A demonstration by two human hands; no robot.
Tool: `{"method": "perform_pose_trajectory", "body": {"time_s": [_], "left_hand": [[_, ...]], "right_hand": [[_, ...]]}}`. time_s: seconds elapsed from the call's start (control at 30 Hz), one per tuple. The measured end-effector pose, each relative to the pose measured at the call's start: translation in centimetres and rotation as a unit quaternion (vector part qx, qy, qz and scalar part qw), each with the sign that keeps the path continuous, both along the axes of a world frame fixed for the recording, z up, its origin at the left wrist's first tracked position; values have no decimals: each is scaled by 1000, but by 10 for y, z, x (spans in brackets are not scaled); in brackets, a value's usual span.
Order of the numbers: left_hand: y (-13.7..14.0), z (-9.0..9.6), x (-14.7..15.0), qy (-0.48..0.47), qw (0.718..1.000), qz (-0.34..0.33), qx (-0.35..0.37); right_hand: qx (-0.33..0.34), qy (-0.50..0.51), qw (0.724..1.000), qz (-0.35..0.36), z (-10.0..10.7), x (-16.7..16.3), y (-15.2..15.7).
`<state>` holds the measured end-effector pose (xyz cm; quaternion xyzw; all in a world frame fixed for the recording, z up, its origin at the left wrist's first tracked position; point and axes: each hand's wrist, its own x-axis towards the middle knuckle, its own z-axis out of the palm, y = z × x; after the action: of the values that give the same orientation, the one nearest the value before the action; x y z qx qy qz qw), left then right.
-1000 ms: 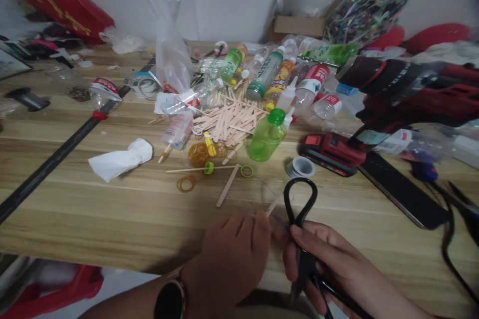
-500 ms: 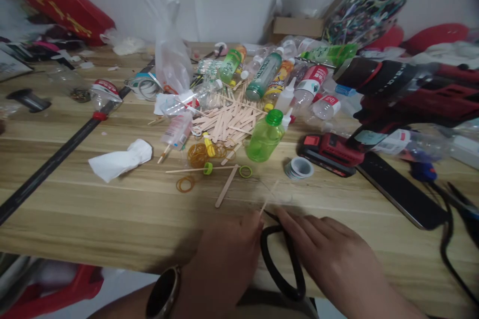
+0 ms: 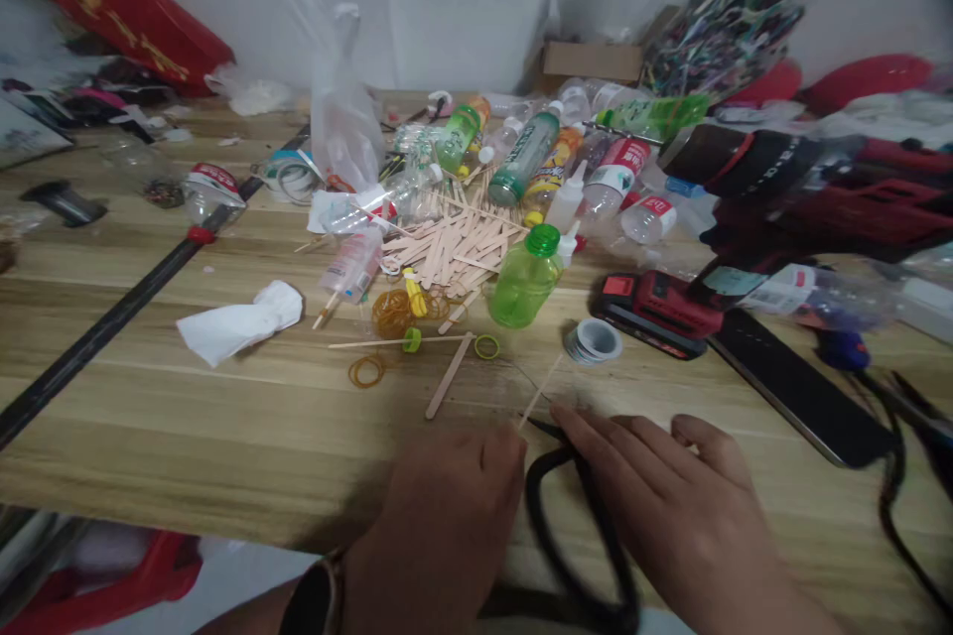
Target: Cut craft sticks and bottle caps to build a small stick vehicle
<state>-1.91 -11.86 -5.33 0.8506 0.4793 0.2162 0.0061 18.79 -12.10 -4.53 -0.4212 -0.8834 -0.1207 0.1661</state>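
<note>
My left hand (image 3: 447, 506) is curled at the table's near edge and pinches the near end of a thin wooden skewer (image 3: 542, 392) that points away toward the right. My right hand (image 3: 670, 506) lies over large black scissors (image 3: 555, 541), fingers spread along the handle loop, with the blade tips close to the skewer by my left fingers. A dark watch (image 3: 313, 600) is on my left wrist.
Beyond the hands lie flat wooden sticks (image 3: 458, 243), rubber bands (image 3: 391, 310), a green bottle (image 3: 527, 278), a tape roll (image 3: 592, 340), crumpled tissue (image 3: 238, 322) and several bottles (image 3: 528, 154). A red cordless drill (image 3: 781, 193) and a phone (image 3: 800, 382) sit right. A black rod (image 3: 111, 317) crosses left.
The scissors went from upright, handle loop pointing away, to lying flat with the loop toward me. My right hand now lies spread over them. The left hand has kept its pinch on the skewer.
</note>
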Motion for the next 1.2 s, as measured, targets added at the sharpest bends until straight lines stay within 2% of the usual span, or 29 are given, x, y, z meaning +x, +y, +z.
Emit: {"method": "perform_pose_trajectory", "body": {"time_s": [0.07,0.1,0.17,0.3,0.37,0.47,0.53,0.67,0.73,0.77,0.8,0.83,0.87,0.9,0.97,1.03,1.07,1.1,1.13,1.17,1.2], "left_hand": [[0,-1,3,-1,998,11,68],[1,-1,6,-6,995,19,101],[1,-2,9,-27,990,27,139],[4,-3,10,-47,987,16,155],[5,-3,8,-47,986,2,159],[7,-4,5,-58,984,-18,167],[10,-5,2,-63,982,-33,175],[21,-3,-11,-45,979,-89,179],[27,0,-17,-38,976,-122,179],[29,1,-19,-35,974,-132,178],[31,2,-21,-33,974,-137,176],[31,4,-21,-29,975,-136,172],[29,5,-20,-24,977,-129,168],[27,7,-18,-17,979,-121,161],[20,9,-12,-8,986,-96,133],[11,12,-5,-8,994,-54,96],[7,13,-2,-12,996,-33,79],[4,14,1,-18,998,-14,66],[2,15,4,-24,998,1,61],[0,16,6,-30,998,11,62],[0,16,7,-33,997,18,67]], "right_hand": [[-70,121,990,-11,-8,-5,-1],[-117,184,976,-28,-11,-9,-2],[-224,286,929,-74,-14,-18,-7],[-395,439,794,-146,-9,-36,-16],[-445,504,721,-166,-4,-43,-18],[-502,568,627,-181,5,-48,-18],[-554,594,558,-169,7,-47,-16],[-678,612,395,-98,-2,-36,-15],[-702,619,343,-75,-8,-31,-15],[-703,625,333,-71,-10,-31,-15],[-698,629,335,-71,-11,-31,-14],[-688,629,352,-78,-11,-32,-14],[-674,622,390,-85,-10,-34,-13],[-649,608,447,-95,-9,-35,-12],[-554,562,603,-118,-8,-37,-11],[-387,479,778,-124,-11,-35,-10],[-285,421,852,-121,-14,-31,-10],[-186,354,910,-111,-18,-27,-10],[-101,284,948,-97,-21,-23,-10],[-40,226,970,-84,-24,-18,-10],[-5,182,981,-71,-27,-14,-10]]}}
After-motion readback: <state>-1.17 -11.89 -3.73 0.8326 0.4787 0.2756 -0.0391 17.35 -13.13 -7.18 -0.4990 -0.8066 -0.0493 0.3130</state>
